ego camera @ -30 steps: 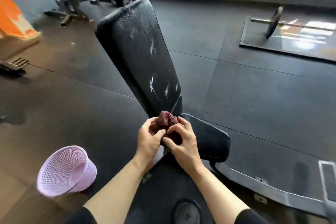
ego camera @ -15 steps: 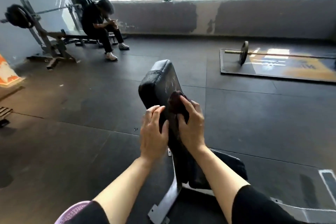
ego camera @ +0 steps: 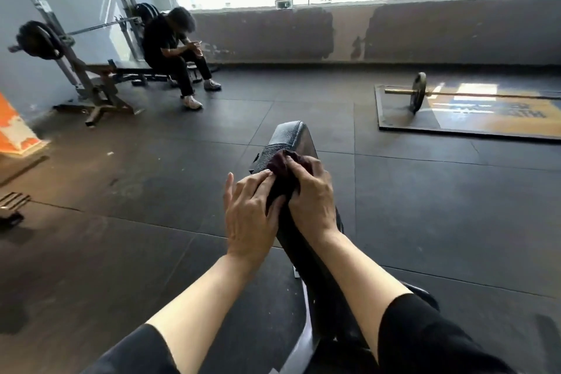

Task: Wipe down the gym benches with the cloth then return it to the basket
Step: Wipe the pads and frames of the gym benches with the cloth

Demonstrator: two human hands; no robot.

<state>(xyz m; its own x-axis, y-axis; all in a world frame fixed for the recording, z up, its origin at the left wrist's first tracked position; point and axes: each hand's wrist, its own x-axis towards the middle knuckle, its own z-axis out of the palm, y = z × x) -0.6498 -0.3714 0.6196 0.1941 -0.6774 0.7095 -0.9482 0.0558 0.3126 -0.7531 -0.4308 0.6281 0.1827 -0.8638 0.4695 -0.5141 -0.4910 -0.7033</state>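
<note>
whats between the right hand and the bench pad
The dark red cloth. In the head view the right hand grips it against the upper bench pad, while the left hand touches its near edge.

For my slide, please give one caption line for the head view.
Both hands, left and right, press a dark cloth on the inclined bench backrest.

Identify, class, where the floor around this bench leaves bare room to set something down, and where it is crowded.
Bare floor lies right of the bench backrest, below the barbell mat. More lies left, before the seated person. The backrest is crowded: left hand, right hand, cloth.
</note>
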